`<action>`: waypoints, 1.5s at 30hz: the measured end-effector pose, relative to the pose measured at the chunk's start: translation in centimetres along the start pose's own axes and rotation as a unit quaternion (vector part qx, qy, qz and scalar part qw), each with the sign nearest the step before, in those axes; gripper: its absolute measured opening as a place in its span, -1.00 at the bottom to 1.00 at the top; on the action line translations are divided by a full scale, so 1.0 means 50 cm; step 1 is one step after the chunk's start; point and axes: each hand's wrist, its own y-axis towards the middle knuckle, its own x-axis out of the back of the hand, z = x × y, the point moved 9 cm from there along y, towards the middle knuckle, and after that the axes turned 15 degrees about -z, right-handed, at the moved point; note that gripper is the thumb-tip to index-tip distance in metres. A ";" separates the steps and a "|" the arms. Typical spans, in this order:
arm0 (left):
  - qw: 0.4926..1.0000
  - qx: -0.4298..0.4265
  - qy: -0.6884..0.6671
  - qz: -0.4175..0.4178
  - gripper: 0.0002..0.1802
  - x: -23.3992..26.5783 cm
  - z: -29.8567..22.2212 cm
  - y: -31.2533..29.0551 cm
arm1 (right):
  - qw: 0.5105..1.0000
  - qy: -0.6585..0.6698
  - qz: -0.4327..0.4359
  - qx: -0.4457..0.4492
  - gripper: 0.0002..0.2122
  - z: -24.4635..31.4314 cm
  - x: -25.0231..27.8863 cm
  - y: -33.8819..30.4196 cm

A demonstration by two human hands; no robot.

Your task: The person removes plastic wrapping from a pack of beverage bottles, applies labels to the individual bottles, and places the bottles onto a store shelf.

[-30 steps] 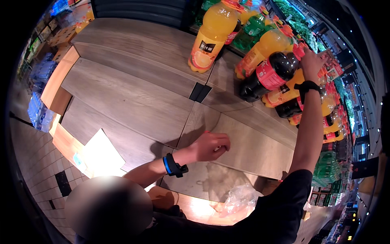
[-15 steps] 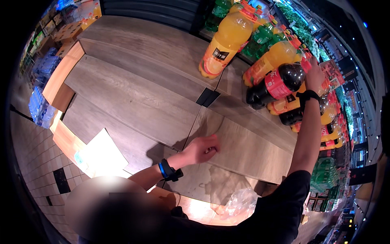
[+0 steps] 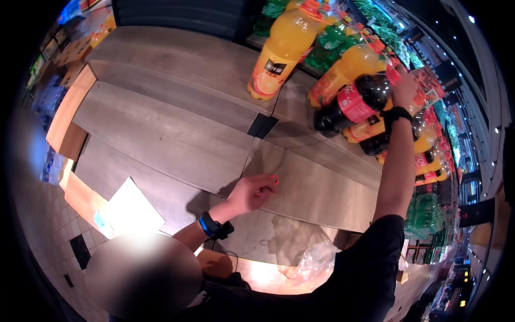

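On the right, my right hand (image 3: 405,88) is closed at the red cap and neck of a dark cola bottle (image 3: 354,102), its fingers partly hidden behind the cap. That bottle stands at the front of a row, beside an orange juice bottle (image 3: 343,72). Another orange juice bottle (image 3: 279,51) stands farther left on the same raised step. Above the lower grey wood-look boards is my left hand (image 3: 250,192), fingers curled and away from the bottles. A small red ring-like piece (image 3: 276,180) shows at its fingertips; the rest of its grip is hidden.
Green soda bottles (image 3: 328,43) stand behind the juice. More juice and cola bottles (image 3: 426,155) run along the right. A white sheet (image 3: 131,206) lies at the lower left of the stepped display (image 3: 177,118). Crumpled clear plastic (image 3: 317,262) lies near my body. A blurred head covers the lower left.
The view has shifted, so the bottles and boards appear farther left. My left hand has turned a little, and the red ring-like piece now shows. My right hand remains at the cola bottle's cap.
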 end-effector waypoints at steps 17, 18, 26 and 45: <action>0.987 0.008 0.136 -0.092 -0.86 0.175 -0.021 -0.128 | 0.957 0.261 -0.065 -0.107 -0.62 -0.169 0.244 0.007; 0.980 0.019 0.161 -0.112 -0.86 0.207 -0.010 -0.158 | 0.937 0.281 -0.103 -0.181 -0.66 -0.192 0.290 -0.053; 0.943 0.160 0.290 -0.034 -0.86 0.313 0.139 -0.474 | 0.776 0.469 0.384 -0.171 -0.79 0.010 0.542 -0.864; 0.848 0.363 0.329 0.202 -0.74 0.377 0.242 -1.062 | 0.899 0.178 -0.018 -0.400 -0.69 -0.344 1.050 -1.219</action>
